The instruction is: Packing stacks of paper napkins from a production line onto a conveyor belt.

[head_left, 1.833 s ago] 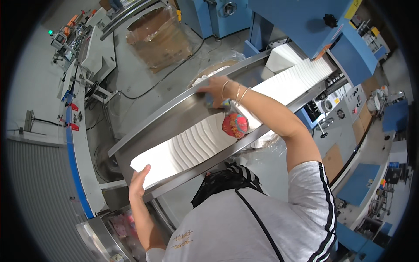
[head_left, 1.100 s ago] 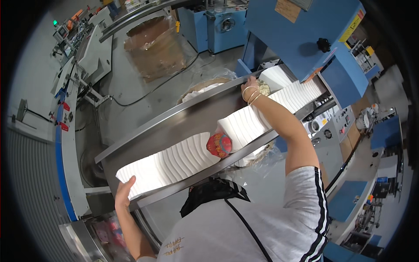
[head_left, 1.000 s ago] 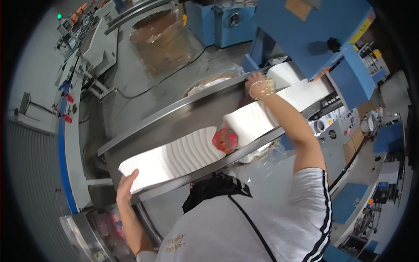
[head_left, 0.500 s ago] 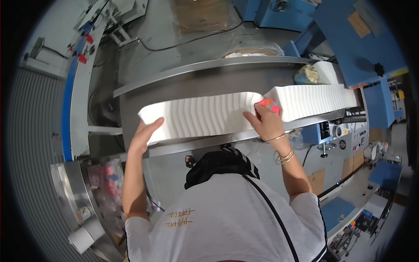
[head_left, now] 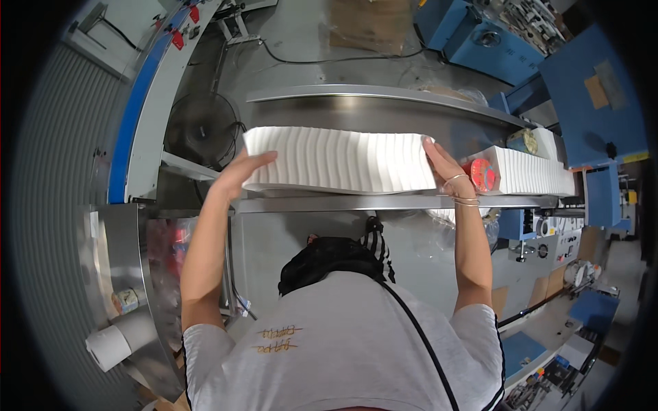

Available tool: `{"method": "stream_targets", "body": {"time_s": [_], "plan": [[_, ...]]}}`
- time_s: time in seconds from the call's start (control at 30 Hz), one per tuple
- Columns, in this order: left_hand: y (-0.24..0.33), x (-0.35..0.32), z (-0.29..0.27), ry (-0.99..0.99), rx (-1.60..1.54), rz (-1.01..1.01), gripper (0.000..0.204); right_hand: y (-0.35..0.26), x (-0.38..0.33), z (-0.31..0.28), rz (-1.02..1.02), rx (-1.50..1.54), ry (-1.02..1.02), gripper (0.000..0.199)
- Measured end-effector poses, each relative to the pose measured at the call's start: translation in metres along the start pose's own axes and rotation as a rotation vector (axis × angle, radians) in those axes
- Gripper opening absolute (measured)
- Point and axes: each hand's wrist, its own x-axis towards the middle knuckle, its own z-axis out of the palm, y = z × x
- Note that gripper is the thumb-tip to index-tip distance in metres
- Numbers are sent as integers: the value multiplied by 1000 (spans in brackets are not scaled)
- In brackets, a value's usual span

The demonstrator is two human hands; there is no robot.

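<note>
A long row of white, soft sheets packed face to face [head_left: 343,161] lies along the metal trough. My left hand [head_left: 240,172] is closed on its left end, thumb over the top. My right hand [head_left: 445,163] presses against the right end, so the row is squeezed between my two hands. Just right of that hand, a red round object [head_left: 482,175] sits against the near end of another white row of sheets [head_left: 538,171]. The fingers behind the held row are partly hidden.
The trough has a raised metal rail [head_left: 384,203] on my side and another far rail [head_left: 370,90]. A roll with yellowish wrapping [head_left: 522,141] sits by the right row. Blue machinery [head_left: 593,96] stands at the right. Bagged items [head_left: 177,253] lie at the left.
My right hand has come off the red object and onto the held row's right end. That row now stands apart from the right row, with a gap between them. The view has shifted.
</note>
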Motion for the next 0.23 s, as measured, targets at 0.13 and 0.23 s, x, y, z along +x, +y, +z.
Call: {"method": "stream_targets", "body": {"time_s": [0.13,0.23], "plan": [[-9,7,18,-51,14,-8,77,7,3,-5,206,-165,-126,94],[-17,11,16,-39,-10,24,89,7,3,-6,142,-139,-152,93]]}}
